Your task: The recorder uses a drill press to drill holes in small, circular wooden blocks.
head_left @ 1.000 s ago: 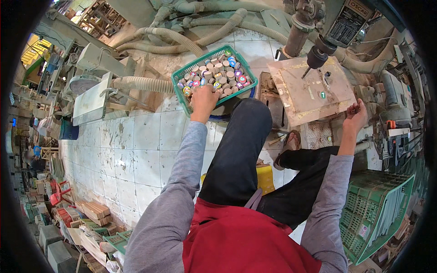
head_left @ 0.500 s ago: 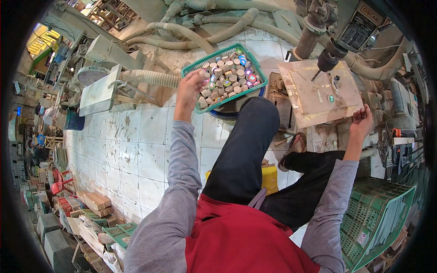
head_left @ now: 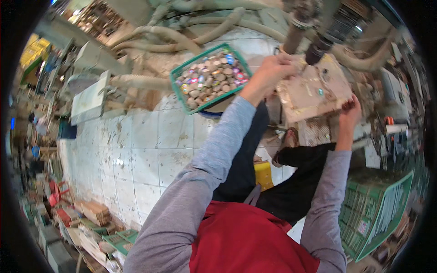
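My left hand (head_left: pixel 272 68) has left the green basket (head_left: pixel 178 85) of small round pieces, now closed on something unclear at the press plate (head_left: pixel 314 93), right hand (head_left: pixel 349 109) gripping its edge.

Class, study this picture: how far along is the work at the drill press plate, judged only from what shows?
Done: little shows. In hand: the left hand reaches the worn plate under the drill, and the right hand steadies the plate's edge. Left: the green basket is piled with small round pieces.
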### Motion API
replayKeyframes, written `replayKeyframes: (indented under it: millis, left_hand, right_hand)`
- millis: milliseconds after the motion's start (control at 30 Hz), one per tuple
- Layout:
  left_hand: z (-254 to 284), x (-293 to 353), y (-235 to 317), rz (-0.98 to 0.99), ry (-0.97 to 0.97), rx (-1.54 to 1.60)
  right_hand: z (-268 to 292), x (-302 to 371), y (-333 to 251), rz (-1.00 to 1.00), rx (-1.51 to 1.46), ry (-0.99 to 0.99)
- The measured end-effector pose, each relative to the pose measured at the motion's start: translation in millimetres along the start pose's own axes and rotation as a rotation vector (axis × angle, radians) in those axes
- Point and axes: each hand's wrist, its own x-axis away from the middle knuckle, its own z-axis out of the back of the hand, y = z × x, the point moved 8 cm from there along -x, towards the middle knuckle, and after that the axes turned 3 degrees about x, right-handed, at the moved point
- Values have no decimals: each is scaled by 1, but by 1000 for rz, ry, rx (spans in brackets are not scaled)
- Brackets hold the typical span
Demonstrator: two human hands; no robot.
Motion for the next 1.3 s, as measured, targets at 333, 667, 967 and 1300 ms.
replayKeyframes:
  millis: [333,667,967,1300]
  left_hand:
    - [49,-22,-37,-140,245,-678]
    - [42,-19,-43,-50,208,-826]
    - [20,-24,-51,-45,78,-1005]
    - [6,-33,-74,-44,-8,-1091]
  right_hand:
    - [-15,23,-11,-1,13,-21]
    - [-22,32,-8,-42,-18,-27]
    - [-27,33,-10,-63,-41,-20]
    - [-33,34,-6,-71,-34,-47]
